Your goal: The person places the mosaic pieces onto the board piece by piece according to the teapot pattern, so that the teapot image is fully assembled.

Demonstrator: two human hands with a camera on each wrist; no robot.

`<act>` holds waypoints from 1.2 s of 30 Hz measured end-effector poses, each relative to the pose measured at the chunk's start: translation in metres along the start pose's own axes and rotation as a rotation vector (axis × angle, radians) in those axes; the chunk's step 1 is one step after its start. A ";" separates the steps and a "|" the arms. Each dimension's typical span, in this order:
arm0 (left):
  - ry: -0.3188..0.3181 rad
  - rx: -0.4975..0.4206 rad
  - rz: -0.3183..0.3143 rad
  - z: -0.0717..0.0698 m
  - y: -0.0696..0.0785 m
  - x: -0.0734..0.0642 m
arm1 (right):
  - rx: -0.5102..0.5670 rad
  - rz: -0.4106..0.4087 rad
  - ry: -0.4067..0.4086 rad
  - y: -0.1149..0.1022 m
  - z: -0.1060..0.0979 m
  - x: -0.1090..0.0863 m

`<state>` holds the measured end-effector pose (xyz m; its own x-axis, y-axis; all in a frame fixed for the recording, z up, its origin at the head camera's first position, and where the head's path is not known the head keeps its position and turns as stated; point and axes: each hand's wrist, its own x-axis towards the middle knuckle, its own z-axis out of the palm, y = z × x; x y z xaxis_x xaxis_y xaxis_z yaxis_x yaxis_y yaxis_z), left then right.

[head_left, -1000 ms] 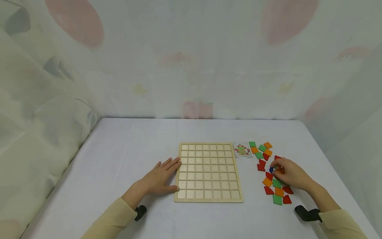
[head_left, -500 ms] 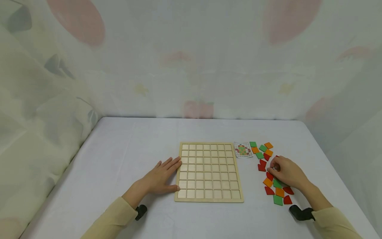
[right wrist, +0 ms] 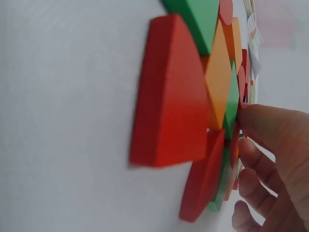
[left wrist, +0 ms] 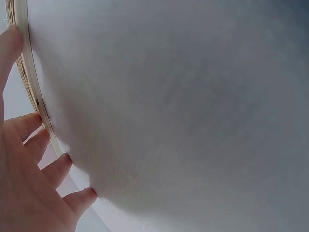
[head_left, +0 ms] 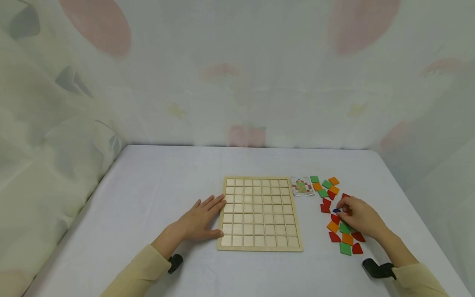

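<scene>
A square wooden grid board (head_left: 259,214) lies on the table. My left hand (head_left: 198,220) is spread flat at its left side, with thumb and fingertips touching the edge; the left wrist view shows the fingers (left wrist: 55,169) along that rim. At the right, my right hand (head_left: 361,214) is over a scatter of coloured tiles, and its thumb and index finger pinch a small blue tile (head_left: 336,210). In the right wrist view a large red tile (right wrist: 178,101) fills the foreground, and the hand (right wrist: 280,159) partly hides the tiles behind it.
A small printed pattern card (head_left: 302,187) lies by the board's upper right corner. Loose green, orange and red tiles, such as a green tile (head_left: 345,248) and an orange tile (head_left: 333,226), run down the right side. Fabric walls (head_left: 237,82) enclose the white table (head_left: 167,173).
The right hand has shifted slightly among the tiles; the blue tile, hidden half a second ago, shows again at its fingertips. My left hand has stayed at the board's edge.
</scene>
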<state>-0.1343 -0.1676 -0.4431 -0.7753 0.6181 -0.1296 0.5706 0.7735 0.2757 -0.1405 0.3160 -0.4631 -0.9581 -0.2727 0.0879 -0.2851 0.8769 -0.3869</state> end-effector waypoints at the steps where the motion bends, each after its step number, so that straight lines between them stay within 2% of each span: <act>1: 0.001 0.000 0.001 0.000 0.000 0.000 | 0.002 0.006 -0.003 0.000 0.000 0.000; 14: 0.006 0.003 0.000 -0.001 -0.001 0.000 | 0.070 0.055 0.010 0.001 0.002 -0.002; 27: -0.009 0.005 -0.013 0.000 0.000 0.002 | 0.081 0.090 0.020 0.000 0.001 -0.004; 36: -0.002 0.014 -0.021 0.003 -0.002 0.001 | 0.099 0.106 0.052 -0.002 -0.001 0.005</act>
<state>-0.1356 -0.1680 -0.4464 -0.7865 0.6021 -0.1375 0.5579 0.7882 0.2598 -0.1446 0.3132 -0.4611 -0.9836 -0.1573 0.0882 -0.1804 0.8557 -0.4850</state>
